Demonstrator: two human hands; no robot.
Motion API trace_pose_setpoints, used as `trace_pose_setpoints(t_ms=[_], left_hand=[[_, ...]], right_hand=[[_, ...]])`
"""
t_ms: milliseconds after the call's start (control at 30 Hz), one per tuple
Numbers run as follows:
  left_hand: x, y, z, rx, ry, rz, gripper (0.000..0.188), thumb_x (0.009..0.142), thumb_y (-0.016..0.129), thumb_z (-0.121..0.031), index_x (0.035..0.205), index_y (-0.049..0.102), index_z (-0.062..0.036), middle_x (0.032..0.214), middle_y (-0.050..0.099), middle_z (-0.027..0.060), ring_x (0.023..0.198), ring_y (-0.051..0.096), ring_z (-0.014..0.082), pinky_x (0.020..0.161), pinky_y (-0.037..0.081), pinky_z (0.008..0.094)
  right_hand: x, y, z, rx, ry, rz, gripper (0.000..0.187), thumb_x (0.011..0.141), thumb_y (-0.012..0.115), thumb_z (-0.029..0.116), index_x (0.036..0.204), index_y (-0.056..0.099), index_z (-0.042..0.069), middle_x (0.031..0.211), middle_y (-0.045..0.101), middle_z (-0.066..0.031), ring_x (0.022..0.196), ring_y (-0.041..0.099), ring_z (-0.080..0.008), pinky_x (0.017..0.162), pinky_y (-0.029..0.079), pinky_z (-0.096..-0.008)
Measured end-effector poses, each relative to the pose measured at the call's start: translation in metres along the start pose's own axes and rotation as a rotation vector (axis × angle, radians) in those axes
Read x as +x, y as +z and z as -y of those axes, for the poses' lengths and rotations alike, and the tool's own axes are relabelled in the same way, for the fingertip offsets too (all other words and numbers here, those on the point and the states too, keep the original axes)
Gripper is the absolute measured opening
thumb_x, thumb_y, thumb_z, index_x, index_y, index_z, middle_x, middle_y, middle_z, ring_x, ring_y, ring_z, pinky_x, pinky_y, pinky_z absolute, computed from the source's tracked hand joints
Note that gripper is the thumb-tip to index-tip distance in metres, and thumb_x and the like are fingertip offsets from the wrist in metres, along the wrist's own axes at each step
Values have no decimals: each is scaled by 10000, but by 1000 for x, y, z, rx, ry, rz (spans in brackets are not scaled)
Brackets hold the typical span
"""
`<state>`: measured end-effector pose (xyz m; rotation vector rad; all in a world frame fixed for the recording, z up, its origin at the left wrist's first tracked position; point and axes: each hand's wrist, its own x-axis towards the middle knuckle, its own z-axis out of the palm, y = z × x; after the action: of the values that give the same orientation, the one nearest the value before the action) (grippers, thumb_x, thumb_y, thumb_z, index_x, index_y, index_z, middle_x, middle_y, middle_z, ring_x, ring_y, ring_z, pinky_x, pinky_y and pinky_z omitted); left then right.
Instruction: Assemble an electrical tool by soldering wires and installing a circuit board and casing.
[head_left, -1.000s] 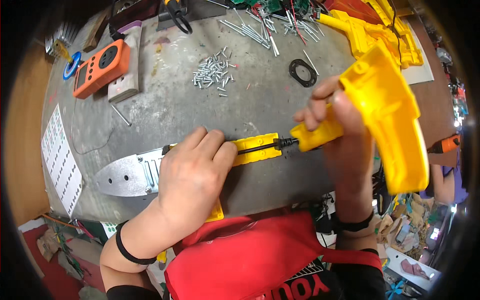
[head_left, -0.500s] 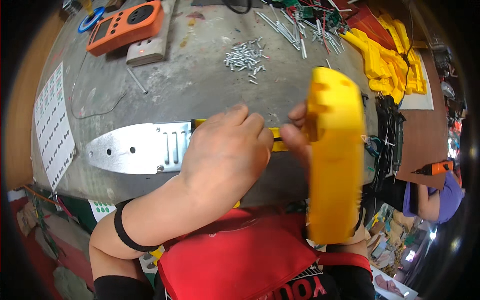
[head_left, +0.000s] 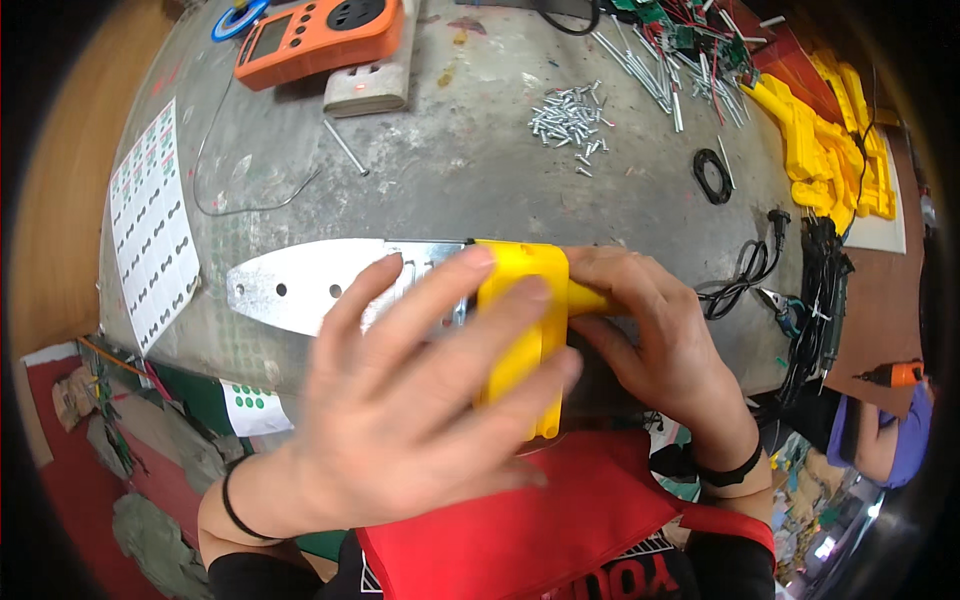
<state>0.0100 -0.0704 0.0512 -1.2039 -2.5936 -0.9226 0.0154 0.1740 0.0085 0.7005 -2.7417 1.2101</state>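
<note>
A pointed silver metal plate (head_left: 300,285) with round holes lies flat on the table, its tip to the left. At its right end sits a yellow plastic housing (head_left: 525,350), which covers that end. My right hand (head_left: 660,330) is closed round the housing's narrow yellow part on the right. My left hand (head_left: 420,390), blurred by motion, spreads its fingers over the housing and the near side of the plate. It hides part of both, and whether its fingertips press on the housing I cannot tell.
Small screws (head_left: 568,120) lie piled beyond the plate. An orange meter (head_left: 320,40) and a power strip (head_left: 370,88) stand at the far left. Yellow plastic parts (head_left: 820,150), black cables (head_left: 740,280) and pliers (head_left: 785,312) lie to the right. A co-worker's purple sleeve (head_left: 900,440) shows farther right.
The yellow housing, held up at the right before, is now down over the plate's right end. My left hand has gone from closed to spread. The table appears shifted rightward in view.
</note>
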Motion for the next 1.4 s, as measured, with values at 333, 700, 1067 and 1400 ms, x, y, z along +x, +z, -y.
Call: trace_pose_setpoints(t_ms=[333, 700, 1067, 1400], left_hand=[[-1, 42, 8, 234, 110, 270, 467, 729, 689, -512, 1116, 669, -251, 1441, 467, 130, 1338, 388, 431, 1015, 324, 534], [1, 41, 15, 307, 210, 269, 344, 750, 689, -438, 1039, 695, -252, 1419, 469, 176, 1305, 403, 423, 972, 380, 480], [11, 30, 16, 326, 290, 369, 679, 712, 748, -574, 1235, 630, -157, 1448, 393, 224, 1329, 355, 476, 1075, 317, 559], [9, 38, 13, 345, 272, 354, 585, 687, 713, -608, 1111, 658, -209, 1431, 476, 142, 1310, 394, 444, 984, 325, 538]], right_hand=[[11, -9, -26, -395, 15, 219, 180, 917, 561, 225, 953, 676, 90, 719, 642, -123, 658, 646, -354, 549, 506, -460], [11, 4, -20, -437, 28, 18, 328, 941, 515, 255, 702, 651, 76, 609, 620, -140, 565, 617, -359, 521, 499, -451], [11, -1, -25, -349, 37, 6, 398, 950, 482, 323, 734, 701, 71, 645, 653, -173, 616, 655, -386, 597, 542, -485], [22, -15, -12, -505, 180, 323, 269, 888, 574, 314, 876, 713, 84, 793, 696, -160, 724, 696, -332, 654, 552, -464]])
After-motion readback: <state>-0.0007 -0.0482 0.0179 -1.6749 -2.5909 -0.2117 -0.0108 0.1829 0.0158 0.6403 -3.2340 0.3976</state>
